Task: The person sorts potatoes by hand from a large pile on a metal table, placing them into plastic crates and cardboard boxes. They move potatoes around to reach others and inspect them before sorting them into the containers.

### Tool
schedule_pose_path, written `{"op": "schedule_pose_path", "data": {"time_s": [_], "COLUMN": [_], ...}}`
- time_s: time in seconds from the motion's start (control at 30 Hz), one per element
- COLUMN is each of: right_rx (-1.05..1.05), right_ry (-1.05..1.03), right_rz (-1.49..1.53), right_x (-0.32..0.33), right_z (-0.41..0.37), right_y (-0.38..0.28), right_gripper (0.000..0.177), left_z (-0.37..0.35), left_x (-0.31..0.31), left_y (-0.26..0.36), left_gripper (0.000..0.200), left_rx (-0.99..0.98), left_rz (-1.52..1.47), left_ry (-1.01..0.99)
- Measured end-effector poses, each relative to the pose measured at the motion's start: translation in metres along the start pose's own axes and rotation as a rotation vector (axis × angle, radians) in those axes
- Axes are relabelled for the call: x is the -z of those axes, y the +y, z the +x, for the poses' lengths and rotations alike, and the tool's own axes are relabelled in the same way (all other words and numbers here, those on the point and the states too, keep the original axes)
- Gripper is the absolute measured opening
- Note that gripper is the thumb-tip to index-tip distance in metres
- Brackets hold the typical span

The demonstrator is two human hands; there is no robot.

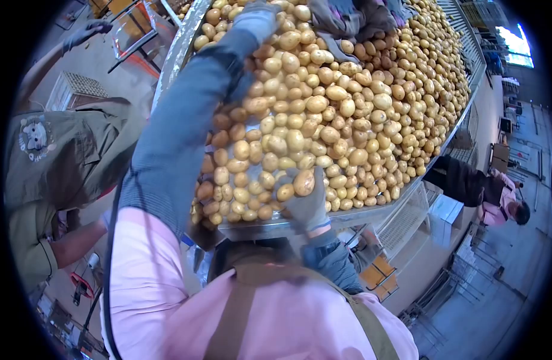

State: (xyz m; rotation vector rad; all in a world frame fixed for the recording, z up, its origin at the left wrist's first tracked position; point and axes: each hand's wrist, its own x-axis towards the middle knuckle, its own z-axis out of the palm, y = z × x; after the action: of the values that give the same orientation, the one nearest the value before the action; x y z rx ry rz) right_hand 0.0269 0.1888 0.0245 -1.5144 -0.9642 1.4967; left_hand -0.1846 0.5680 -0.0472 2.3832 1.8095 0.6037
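Brownish-yellow potatoes (360, 123) lie piled over a metal-edged sorting table (270, 229). At the near edge, my right hand (309, 207), in a grey glove, is closed around a potato (304, 182), its thumb along the right side. Another potato (285, 192) rests against the same hand's fingers. My left arm, in a blue sleeve cover, reaches across the table's left side. My left hand (256, 21), gloved too, is on the potatoes at the far left; blur and the top of the view hide its fingers.
Opposite, another person's dark sleeves (363, 21) reach over the pile. A person in olive clothing (72, 156) stands close on the left, a gloved hand (90, 33) extended. Beyond the right edge is a person in a dark apron (468, 186), near pale crates (445, 219).
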Motion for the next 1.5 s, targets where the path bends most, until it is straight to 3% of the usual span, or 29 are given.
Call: {"op": "schedule_pose_path", "data": {"time_s": [0.03,0.07,0.17,0.23,0.3,0.37,0.43,0.47,0.5,0.57,0.63,0.7,0.77,0.83,0.93,0.97,1.0,1.03,1.07,1.1,1.17,1.23,1.27,1.3,1.33,1.37,1.43,1.47,1.5], "right_rx": [-0.055,-0.11,0.041,0.119,-0.031,0.027,0.097,0.142,0.046,-0.071,0.15,0.241,0.324,0.546,0.117,0.138,0.21,0.288,0.323,0.043,0.142,0.248,0.229,0.196,0.21,0.187,0.073,-0.02,-0.104], "right_ry": [-0.013,-0.026,-0.017,0.004,0.027,-0.132,-0.139,-0.063,-0.042,-0.099,-0.153,-0.041,0.038,0.155,0.072,0.194,0.38,0.592,0.783,0.921,1.046,1.337,1.309,1.205,1.133,0.918,0.799,0.889,0.772], "right_rz": [-0.011,-0.023,-0.196,-0.333,0.03,0.545,0.525,0.246,0.364,0.456,0.673,0.202,-0.133,-0.451,0.836,0.727,0.197,-0.568,-0.915,-0.166,-0.563,-0.267,0.348,0.955,1.062,1.064,0.934,0.808,0.822], "right_x": [0.002,0.005,0.023,0.037,0.042,0.05,0.051,0.051,0.057,0.074,0.1,0.131,0.158,0.188,0.255,0.288,0.326,0.364,0.399,0.467,0.503,0.513,0.5,0.494,0.498,0.492,0.464,0.432,0.404], "right_z": [-0.004,-0.007,-0.013,-0.015,-0.017,-0.01,-0.009,-0.008,-0.002,0.01,-0.007,-0.032,-0.063,-0.094,-0.166,-0.188,-0.212,-0.233,-0.249,-0.281,-0.303,-0.307,-0.308,-0.312,-0.317,-0.323,-0.317,-0.296,-0.29], "right_y": [0.002,0.003,0.033,0.06,0.03,0.024,0.008,-0.012,-0.009,-0.018,-0.012,0.01,0.014,0.025,0.065,0.075,0.082,0.085,0.083,0.156,0.141,0.146,0.124,0.114,0.15,0.195,0.236,0.238,0.197], "right_gripper": [0.058,0.061,0.059,0.058,0.057,0.034,0.024,0.025,0.028,0.033,0.042,0.049,0.048,0.032,0.027,0.021,0.015,0.011,0.011,0.007,0.017,0.034,0.041,0.047,0.06,0.061,0.063,0.063,0.062], "left_z": [0.012,0.019,0.023,0.009,-0.01,-0.028,-0.054,-0.073,-0.094,-0.14,-0.193,-0.249,-0.275,-0.299,-0.32,-0.326,-0.333,-0.333,-0.335,-0.335,-0.332,-0.327,-0.325,-0.325,-0.327,-0.324,-0.319,-0.317,-0.315], "left_x": [0.011,0.008,0.008,0.007,0.012,0.01,0.033,0.046,0.056,0.067,0.085,0.084,0.106,0.086,0.093,0.088,0.084,0.085,0.082,0.076,0.065,0.067,0.068,0.067,0.066,0.065,0.058,0.05,0.045], "left_y": [0.018,0.021,0.025,0.02,0.021,0.026,0.061,0.078,0.098,0.141,0.202,0.244,0.292,0.308,0.356,0.37,0.384,0.409,0.424,0.436,0.458,0.483,0.494,0.504,0.513,0.523,0.539,0.544,0.55], "left_gripper": [0.042,0.043,0.048,0.051,0.052,0.053,0.051,0.05,0.046,0.04,0.043,0.045,0.046,0.045,0.044,0.048,0.055,0.061,0.064,0.067,0.074,0.072,0.071,0.07,0.069,0.068,0.062,0.06,0.059], "left_rx": [0.071,0.103,0.098,0.04,-0.016,-0.037,0.012,-0.069,-0.119,-0.26,-0.378,-0.384,-0.325,-0.219,0.535,0.327,0.131,0.599,0.666,0.734,0.799,0.887,0.937,0.825,0.717,0.734,0.696,0.632,0.56], "left_rz": [0.193,0.194,0.191,0.023,-0.172,-0.453,-0.754,-0.641,-0.696,-0.546,-0.46,-0.439,-0.529,-0.882,-1.667,-1.653,-1.639,-2.034,-2.128,-2.224,-2.437,-2.405,-2.392,-2.255,-2.117,-2.152,-2.293,-2.402,-2.51], "left_ry": [-0.231,-0.284,-0.348,-0.199,-0.062,0.107,0.078,0.131,0.128,0.056,-0.145,-0.371,-0.459,-0.571,-0.921,-0.889,-0.836,-1.041,-1.108,-1.168,-1.339,-1.375,-1.398,-1.344,-1.289,-1.348,-1.503,-1.601,-1.7]}}
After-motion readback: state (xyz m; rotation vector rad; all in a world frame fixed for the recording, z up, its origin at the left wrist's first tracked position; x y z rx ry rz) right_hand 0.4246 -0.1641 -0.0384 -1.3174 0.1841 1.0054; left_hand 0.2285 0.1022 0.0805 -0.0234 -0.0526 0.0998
